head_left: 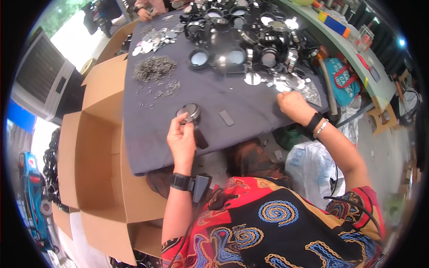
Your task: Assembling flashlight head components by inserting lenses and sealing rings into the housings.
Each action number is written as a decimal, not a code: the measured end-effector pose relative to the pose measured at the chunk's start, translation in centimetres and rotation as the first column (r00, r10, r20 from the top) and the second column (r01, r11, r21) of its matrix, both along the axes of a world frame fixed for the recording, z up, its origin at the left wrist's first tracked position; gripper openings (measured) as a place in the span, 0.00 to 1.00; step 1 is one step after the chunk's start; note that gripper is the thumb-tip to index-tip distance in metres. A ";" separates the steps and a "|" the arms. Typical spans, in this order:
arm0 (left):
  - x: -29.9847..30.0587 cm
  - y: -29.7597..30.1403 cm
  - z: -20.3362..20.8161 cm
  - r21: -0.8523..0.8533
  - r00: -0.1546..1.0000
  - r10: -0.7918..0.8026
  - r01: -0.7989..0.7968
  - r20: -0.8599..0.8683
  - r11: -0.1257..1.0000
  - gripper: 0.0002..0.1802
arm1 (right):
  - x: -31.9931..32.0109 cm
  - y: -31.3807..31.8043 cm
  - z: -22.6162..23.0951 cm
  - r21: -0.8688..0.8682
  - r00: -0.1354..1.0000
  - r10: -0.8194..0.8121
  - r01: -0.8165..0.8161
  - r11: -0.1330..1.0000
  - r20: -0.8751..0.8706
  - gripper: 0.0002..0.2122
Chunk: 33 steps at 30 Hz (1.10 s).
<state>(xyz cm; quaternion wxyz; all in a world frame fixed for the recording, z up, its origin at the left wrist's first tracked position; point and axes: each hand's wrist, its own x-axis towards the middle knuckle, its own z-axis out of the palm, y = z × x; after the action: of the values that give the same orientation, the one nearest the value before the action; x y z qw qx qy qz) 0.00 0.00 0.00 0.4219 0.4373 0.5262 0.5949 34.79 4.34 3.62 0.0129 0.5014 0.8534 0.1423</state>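
My left hand grips a round black-rimmed piece at its near edge, close to the table's front edge. A flat black arm or strap hangs from this piece beside my palm. Over on the right, my right hand is closed, its fingers curled down at the tabletop. Whatever it may hold is hidden. Just beyond it lie shiny silver discs and a clear bag of small bits. A small dark grey rectangular strip lies on the cloth between my hands.
Many round black-housed pieces are heaped across the grey cloth-covered table. A pile of small dark metal parts and silver discs sit at far left. An open cardboard box adjoins the left edge. Another person's hand shows at the far end.
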 end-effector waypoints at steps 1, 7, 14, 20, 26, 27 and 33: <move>0.4 -0.4 0.8 -0.040 0.998 0.004 -0.001 0.068 0.999 0.12 | 0.1 0.1 0.3 -0.035 0.997 -0.042 0.040 0.999 -0.057 0.04; -0.6 -0.5 0.4 -0.055 0.998 0.053 -0.055 -0.027 0.997 0.11 | -7.1 -1.4 3.1 -0.288 0.545 -0.204 -0.071 0.955 -0.813 0.05; -0.5 0.2 -0.1 -0.033 0.995 0.080 -0.082 -0.058 0.996 0.09 | -17.1 -0.7 0.1 -0.395 -0.113 -0.556 -0.590 0.704 -0.823 0.03; -0.9 0.3 -1.2 0.044 0.985 0.074 -0.067 -0.155 0.997 0.08 | -21.8 -0.7 -1.7 -0.390 -0.248 -0.618 -0.590 0.707 -0.746 0.02; -0.9 -0.2 -0.2 -0.012 0.996 0.067 -0.068 -0.061 0.998 0.10 | -22.2 -1.0 -1.7 -0.439 -0.214 -0.638 -0.564 0.699 -0.740 0.03; -0.9 -0.1 -0.2 -0.020 0.995 0.065 -0.066 -0.078 0.998 0.10 | -22.2 -1.0 -2.0 -0.446 -0.209 -0.638 -0.556 0.701 -0.741 0.03; -0.7 -0.2 0.2 -0.029 0.997 0.061 -0.063 -0.053 0.998 0.11 | -22.1 -1.0 -2.5 -0.469 -0.162 -0.643 -0.556 0.686 -0.749 0.02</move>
<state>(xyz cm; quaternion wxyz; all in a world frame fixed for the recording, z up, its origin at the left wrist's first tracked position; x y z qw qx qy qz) -0.72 -0.22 0.17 0.3960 0.4296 0.5593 0.5881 12.68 3.37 1.13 -0.4394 0.3968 0.4831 -0.6450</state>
